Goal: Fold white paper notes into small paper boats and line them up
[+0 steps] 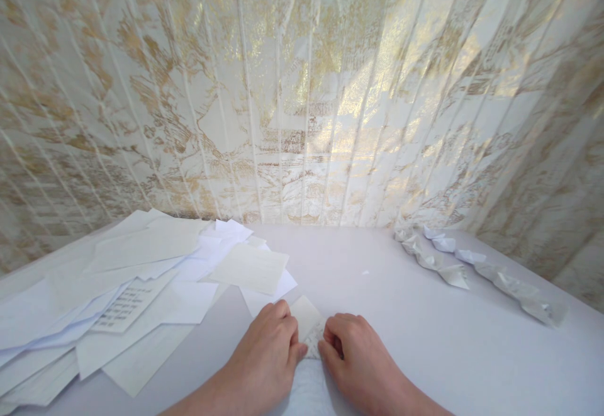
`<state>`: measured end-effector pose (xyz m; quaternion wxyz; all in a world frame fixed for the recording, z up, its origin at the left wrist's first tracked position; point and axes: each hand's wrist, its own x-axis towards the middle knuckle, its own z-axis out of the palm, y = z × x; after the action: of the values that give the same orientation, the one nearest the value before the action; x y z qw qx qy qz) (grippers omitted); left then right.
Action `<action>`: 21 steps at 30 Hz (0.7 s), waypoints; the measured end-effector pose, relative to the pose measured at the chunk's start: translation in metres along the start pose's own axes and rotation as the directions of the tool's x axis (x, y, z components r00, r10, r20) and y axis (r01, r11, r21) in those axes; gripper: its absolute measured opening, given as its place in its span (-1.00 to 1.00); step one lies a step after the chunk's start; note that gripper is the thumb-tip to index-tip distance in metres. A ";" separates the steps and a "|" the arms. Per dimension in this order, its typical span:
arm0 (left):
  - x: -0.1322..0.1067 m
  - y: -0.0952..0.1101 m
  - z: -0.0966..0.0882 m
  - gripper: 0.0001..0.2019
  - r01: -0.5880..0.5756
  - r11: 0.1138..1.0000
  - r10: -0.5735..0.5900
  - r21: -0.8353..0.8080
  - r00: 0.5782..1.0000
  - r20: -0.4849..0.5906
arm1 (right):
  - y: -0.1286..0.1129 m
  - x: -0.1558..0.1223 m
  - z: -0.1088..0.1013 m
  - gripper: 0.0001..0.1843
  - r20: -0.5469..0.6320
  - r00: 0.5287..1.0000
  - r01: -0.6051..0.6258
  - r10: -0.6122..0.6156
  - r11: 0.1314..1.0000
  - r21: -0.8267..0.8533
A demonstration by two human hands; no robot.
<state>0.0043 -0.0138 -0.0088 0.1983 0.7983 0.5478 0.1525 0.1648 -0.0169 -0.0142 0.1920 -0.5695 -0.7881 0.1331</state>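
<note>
A small piece of folded paper [307,316] lies at the near middle of the table, its pale point facing away from me and printed marks showing on its lower part. My left hand [277,347] is closed on its left side, thumb and curled fingers at the edge. On the opposite side, my right hand [352,348] pinches the right edge between thumb and bent fingers. Both hands partly cover the paper, so its full shape is hidden.
A spread pile of loose paper sheets [146,243] covers the table's left side. Two rows of folded paper pieces, one nearer the middle [431,258] and one further right [507,284], lie at the back right. A patterned wall covering [302,120] rises behind the white table [448,340].
</note>
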 end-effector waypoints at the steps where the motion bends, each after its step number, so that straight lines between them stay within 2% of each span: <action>1: 0.000 -0.001 0.001 -0.86 -0.003 1.000 0.003 -0.005 1.000 -0.002 | 0.000 0.000 0.000 -0.79 0.001 1.000 -0.003 0.003 1.000 -0.001; 7: 0.001 -0.004 0.003 -0.84 0.001 1.000 -0.002 -0.016 1.000 -0.012 | 0.002 0.000 0.002 -0.80 -0.005 1.000 0.001 -0.001 1.000 -0.008; 21: 0.001 0.004 -0.001 -0.84 0.014 0.999 -0.013 0.042 1.000 -0.011 | 0.000 0.000 0.001 -0.80 0.004 1.000 0.005 -0.005 0.999 -0.037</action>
<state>0.0078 -0.0141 -0.0056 0.1795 0.7978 0.5574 0.1438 0.1645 -0.0163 -0.0156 0.1803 -0.5708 -0.7921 0.1192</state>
